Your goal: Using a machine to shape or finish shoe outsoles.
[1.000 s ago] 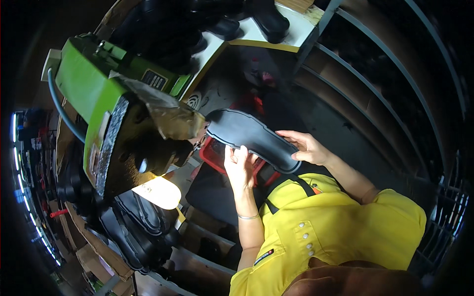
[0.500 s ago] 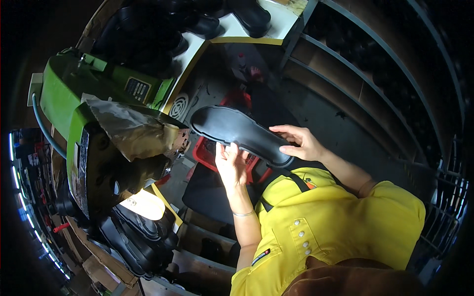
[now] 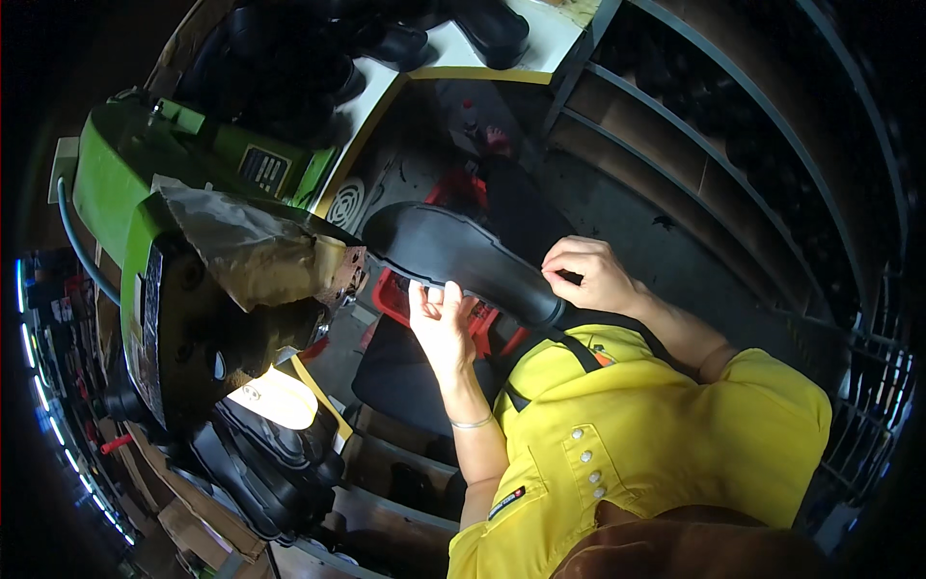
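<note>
A long black shoe sole [image 3: 449,253] is held out in front of me, tilted, with its raised rim showing. My left hand [image 3: 444,323] grips its near edge, thumb and fingertips closed on the rim. Beside the narrower end, my right hand [image 3: 588,275] is drawn into a pinch at the sole's far edge. Whatever lies between those right fingertips is too small to make out. Close by the sole's wide end stands a green machine [image 3: 106,164], partly covered by a crumpled translucent sheet [image 3: 236,241].
A bright lamp [image 3: 280,400] glows under the machine, above stacked black soles [image 3: 265,482]. A red basket [image 3: 391,299] sits below my hands. More black soles [image 3: 492,34] lie on a white table with a yellow edge [image 3: 482,72]. Metal racks [image 3: 675,140] rise at right.
My right hand has lifted slightly and its fingers have curled from spread over the sole into a pinch at the edge. The sole has turned slightly and shifted left with my left hand.
</note>
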`<state>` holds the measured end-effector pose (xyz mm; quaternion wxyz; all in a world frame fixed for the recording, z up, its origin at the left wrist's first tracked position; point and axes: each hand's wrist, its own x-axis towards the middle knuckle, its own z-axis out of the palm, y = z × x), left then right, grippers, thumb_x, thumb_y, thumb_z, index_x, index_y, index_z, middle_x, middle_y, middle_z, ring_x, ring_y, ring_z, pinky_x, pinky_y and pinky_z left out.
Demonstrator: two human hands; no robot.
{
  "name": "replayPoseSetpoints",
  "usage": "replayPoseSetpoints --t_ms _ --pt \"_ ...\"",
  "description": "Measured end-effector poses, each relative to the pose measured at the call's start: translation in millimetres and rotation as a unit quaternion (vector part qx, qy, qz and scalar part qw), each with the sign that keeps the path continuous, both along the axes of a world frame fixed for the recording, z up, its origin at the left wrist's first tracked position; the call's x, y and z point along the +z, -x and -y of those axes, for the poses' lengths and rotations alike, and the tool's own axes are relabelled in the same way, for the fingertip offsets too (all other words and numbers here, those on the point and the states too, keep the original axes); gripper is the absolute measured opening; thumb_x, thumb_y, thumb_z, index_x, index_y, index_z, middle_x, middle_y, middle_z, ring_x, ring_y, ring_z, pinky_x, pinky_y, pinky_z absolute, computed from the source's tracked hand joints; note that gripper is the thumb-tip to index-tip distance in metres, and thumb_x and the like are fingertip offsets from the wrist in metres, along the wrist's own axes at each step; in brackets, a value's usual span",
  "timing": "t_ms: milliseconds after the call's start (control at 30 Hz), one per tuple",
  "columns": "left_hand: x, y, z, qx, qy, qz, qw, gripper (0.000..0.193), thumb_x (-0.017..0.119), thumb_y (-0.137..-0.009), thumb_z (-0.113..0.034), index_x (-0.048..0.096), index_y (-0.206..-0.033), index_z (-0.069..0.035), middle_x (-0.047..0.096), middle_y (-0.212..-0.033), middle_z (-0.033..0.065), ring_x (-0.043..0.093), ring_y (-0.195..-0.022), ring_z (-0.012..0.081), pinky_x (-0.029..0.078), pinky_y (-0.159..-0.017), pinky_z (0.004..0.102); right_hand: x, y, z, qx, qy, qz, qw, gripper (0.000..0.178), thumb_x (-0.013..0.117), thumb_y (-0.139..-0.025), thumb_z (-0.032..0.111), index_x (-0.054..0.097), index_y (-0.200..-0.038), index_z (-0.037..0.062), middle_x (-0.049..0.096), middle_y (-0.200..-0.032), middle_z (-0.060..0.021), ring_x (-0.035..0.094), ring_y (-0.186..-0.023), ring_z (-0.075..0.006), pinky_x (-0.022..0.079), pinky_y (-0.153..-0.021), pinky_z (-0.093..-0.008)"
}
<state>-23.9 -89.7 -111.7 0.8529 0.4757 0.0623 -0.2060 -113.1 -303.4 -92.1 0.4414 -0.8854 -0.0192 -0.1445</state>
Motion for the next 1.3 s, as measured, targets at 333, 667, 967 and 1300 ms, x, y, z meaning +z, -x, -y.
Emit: replayPoseSetpoints --t_ms 333,667,967,1300 --pt "-5.1 10.9 0.5 0.032 -0.074 0.039 0.996 0.032 0.058 -0.092 0.002 0.049 -0.123 -0.002 0.064 -0.108 0.0081 0.063 -0.088 0.0126 0.053 -0.068 0.0246 -3.5 -0.4 -6.4 0.135 0.204 -0.043 0.969 0.009 0.062 -0.074 0.004 0.054 -0.074 0.0001 0.052 -0.081 -0.0145 0.057 -0.080 -0.0306 0.052 -0.064 -0.0403" --pt "-26.6 -10.1 -38.4 0.000 0.150 -0.143 0.978 0.034 0.057 -0.091 -0.006 0.051 -0.125 0.000 0.064 -0.101 0.0097 0.064 -0.069 0.0146 0.057 -0.057 0.0253 -9.3 -12.2 10.8 -0.048 0.098 -0.076 0.991 0.008 0.062 -0.077 0.002 0.053 -0.079 0.0023 0.055 -0.079 -0.0127 0.058 -0.074 -0.0326 0.047 -0.069 -0.0426" --pt "0.0 -5.1 -26.4 -0.023 0.139 -0.143 0.980 0.030 0.052 -0.095 -0.012 0.054 -0.123 0.001 0.066 -0.110 0.0156 0.061 -0.069 0.0122 0.053 -0.059 0.0246 -11.7 -7.6 -16.2 0.033 0.101 -0.115 0.988 0.015 0.065 -0.080 0.007 0.053 -0.073 0.0016 0.054 -0.075 -0.0127 0.057 -0.069 -0.0326 0.047 -0.063 -0.0420" --pt "-4.3 -14.8 -28.1 -0.176 0.141 -0.025 0.974 0.031 0.053 -0.097 -0.013 0.053 -0.123 0.004 0.065 -0.112 0.0150 0.058 -0.071 0.0052 0.049 -0.059 0.0172 -14.6 -8.7 -15.3 0.041 0.112 -0.106 0.987 0.006 0.062 -0.082 0.003 0.056 -0.084 0.0026 0.057 -0.080 -0.0126 0.060 -0.072 -0.0321 0.048 -0.064 -0.0415"
